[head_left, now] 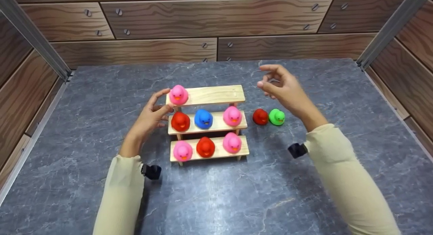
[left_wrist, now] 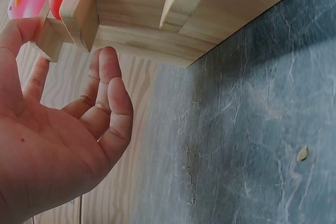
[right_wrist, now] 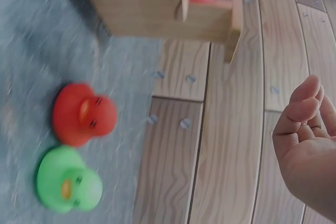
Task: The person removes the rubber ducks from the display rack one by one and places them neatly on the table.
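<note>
A three-tier wooden display stand (head_left: 213, 95) stands on the table. My left hand (head_left: 150, 114) holds the left end of its top tier, thumb at the front edge and index finger at the back; the other fingers hang below. Beside those fingertips a pink rubber duck (head_left: 178, 95) sits on the top tier. On the middle tier are a red duck (head_left: 180, 122), a blue duck (head_left: 203, 119) and a pink duck (head_left: 232, 116). Raised right of the stand, my right hand (head_left: 284, 87) has loosely bent fingers and holds nothing.
The bottom tier bears a pink duck (head_left: 182, 151), a red duck (head_left: 205, 147) and another pink duck (head_left: 232, 143). Right of the stand, a red duck (head_left: 260, 116) and a green duck (head_left: 277, 117) sit side by side on the grey table (head_left: 216, 197). Wood-patterned walls (head_left: 216, 18) surround it.
</note>
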{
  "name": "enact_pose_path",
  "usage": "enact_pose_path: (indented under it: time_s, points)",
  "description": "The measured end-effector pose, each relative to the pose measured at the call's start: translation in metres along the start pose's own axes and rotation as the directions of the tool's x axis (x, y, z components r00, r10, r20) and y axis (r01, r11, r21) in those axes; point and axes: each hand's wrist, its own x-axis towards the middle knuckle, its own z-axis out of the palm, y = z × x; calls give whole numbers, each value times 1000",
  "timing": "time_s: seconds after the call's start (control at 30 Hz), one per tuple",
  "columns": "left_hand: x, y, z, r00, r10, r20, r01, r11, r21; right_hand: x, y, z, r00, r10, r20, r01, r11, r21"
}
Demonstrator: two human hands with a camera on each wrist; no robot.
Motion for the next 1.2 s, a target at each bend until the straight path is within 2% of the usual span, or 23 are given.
enact_pose_path:
  time_s: [0.2,0.33,0.57,0.77,1.2]
  points:
    - [-1,2,-2,1000,26,3,-26,999,24,7,-13,19,998,-36,42,37,999,-23]
    - [-1,2,-3,1000,21,11,-21,1000,19,12,-20,31,996,-56,68,60,997,-50]
    - [-3,1,-5,1000,14,0,-14,999,37,21,-27,57,990,-78,117,81,996,-24]
    - [-3,2,-3,1000,21,-7,-21,999,28,27,-33,76,988,-93,127,95,995,-11]
    - [-1,1,0,1000,22,-7,-22,999,24,35,-37,106,986,-55,156,55,998,5]
